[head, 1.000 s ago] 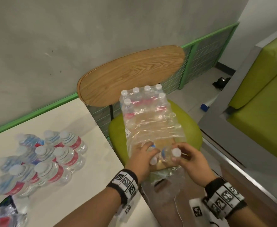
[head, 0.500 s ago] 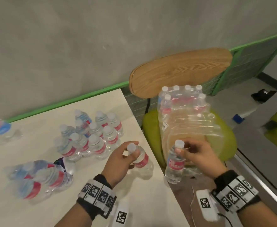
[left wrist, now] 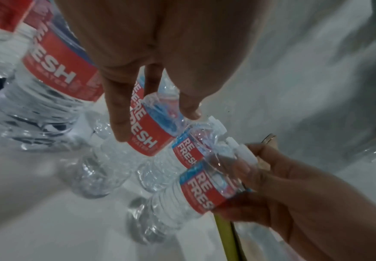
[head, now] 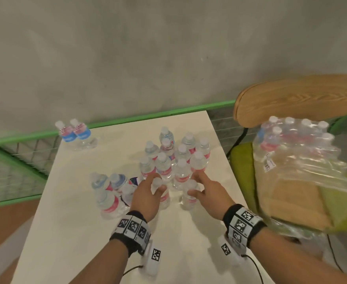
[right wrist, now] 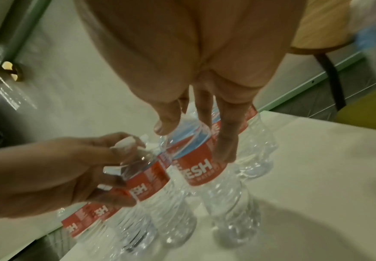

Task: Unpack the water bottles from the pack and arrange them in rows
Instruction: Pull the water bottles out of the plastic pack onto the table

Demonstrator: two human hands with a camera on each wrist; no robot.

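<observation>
Your left hand [head: 146, 198] grips one water bottle [head: 162, 198] near its white cap, thumb on one side and fingers curled round the neck and shoulder; the right wrist view shows this clasp [right wrist: 75, 169] over the red label. Your right hand [head: 208, 194] grasps a second bottle [head: 190, 196] in like manner, thumb and fingers closed about its upper part, as the left wrist view confirms [left wrist: 278, 187]. Both bottles stand upright on the white table [head: 82, 232], side by side and just in front of the standing group of bottles [head: 174, 156]. That group stands in close-set rows in the middle of the table, white caps up, red labels facing you; the two held bottles sit at its near edge.

To the left of your left hand lies a wrapped cluster of bottles [head: 111, 193], tilted and touching one another. Two more bottles with blue labels [head: 76, 133] stand at the far left corner of the table, well apart from the rest.

To your right, the pack [head: 297, 158] rests on a chair with a green seat [head: 241, 160] and a wooden backrest [head: 299, 99]. Its clear film hangs loose and crumpled at the near end, while several capped bottles stay bundled at the far end. A grey wall [head: 148, 54] and a green rail [head: 127, 119] close the scene behind the table.
</observation>
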